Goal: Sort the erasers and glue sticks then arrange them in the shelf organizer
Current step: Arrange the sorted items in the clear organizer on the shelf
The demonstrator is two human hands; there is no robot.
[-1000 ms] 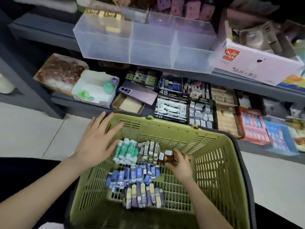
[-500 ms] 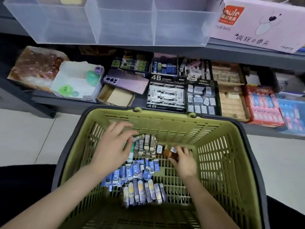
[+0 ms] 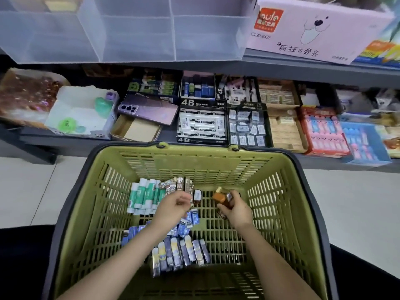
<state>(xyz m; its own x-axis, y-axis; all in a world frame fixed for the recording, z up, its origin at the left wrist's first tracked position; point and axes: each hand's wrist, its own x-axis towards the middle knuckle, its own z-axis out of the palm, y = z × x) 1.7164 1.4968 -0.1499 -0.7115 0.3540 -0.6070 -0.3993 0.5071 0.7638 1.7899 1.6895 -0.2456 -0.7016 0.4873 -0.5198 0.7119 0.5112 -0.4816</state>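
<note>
Both forearms stretched forward, hands near each other: left hand (image 3: 173, 205) with fingers curled inward, hold unclear; right hand (image 3: 237, 210) gripping a brown eraser (image 3: 220, 197).

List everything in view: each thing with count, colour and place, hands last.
basket: one, olive green, before the lower shelf
glue sticks: about six, green and white, basket's far left
brown erasers: several, brown, by basket's far wall
blue erasers: a pile, blue, basket's middle
grey-yellow erasers: about eight, row nearest the person
organizer: one, clear, upper shelf
dog box: one, pale pink, upper shelf
phone: one, purple, lower shelf
4B eraser box: one, black and white, right of phone
left hand: fingers curled by the brown erasers, grip unclear
right hand: one, gripping brown-orange items, basket's right middle
</note>
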